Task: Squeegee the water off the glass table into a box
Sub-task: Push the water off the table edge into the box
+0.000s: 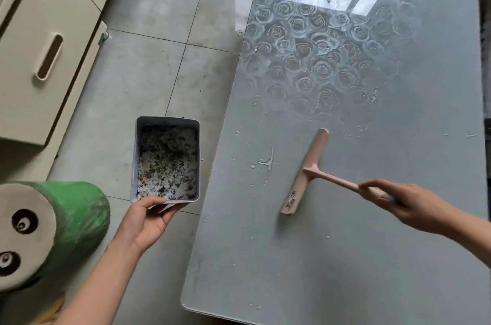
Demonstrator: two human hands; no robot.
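Sweeping step, seemingly. Right hand [398,202] clamped on squeegee [305,173] handle, blade on counter [318,258], water [267,161] just left of it. Left hand [148,215] gripping box [167,122] beside counter's left edge. Next: push water leftward, tuck box under edge.

right hand [398,199]: motion blur is smearing its fingers; it is covering the rear end of the squeegee [305,173] handle.
sticker [292,197] on the blade: its print is showing too small to read.
left hand [148,215]: its fingers are hiding under the box [167,122]; only the thumb is showing.
table [345,258]: the right and bottom edges are cutting it off.
green cylinder [77,213]: the left edge is cutting it off.
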